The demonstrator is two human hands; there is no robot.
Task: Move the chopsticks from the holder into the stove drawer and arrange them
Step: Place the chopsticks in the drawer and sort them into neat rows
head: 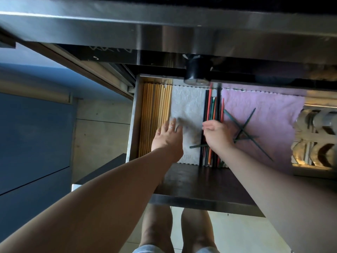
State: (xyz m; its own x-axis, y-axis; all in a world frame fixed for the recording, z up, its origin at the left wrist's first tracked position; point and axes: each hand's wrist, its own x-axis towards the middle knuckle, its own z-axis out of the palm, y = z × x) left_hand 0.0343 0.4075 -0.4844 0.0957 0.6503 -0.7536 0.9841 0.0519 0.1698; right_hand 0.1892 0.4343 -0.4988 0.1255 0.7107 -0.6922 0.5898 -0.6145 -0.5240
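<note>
My right hand [218, 135], fingers pinched over the coloured row, sits nearest the green chopsticks [245, 130] lying crossed on the pink cloth [269, 110]; left hand [168, 137] splayed flat

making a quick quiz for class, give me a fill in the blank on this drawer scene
1. The wooden chopsticks lie along the drawer's ____ side.
2. The loose green chopsticks lie crossed on the ____ cloth.
3. The ring is on the ____ hand.

Missing words: left; pink; left
</note>
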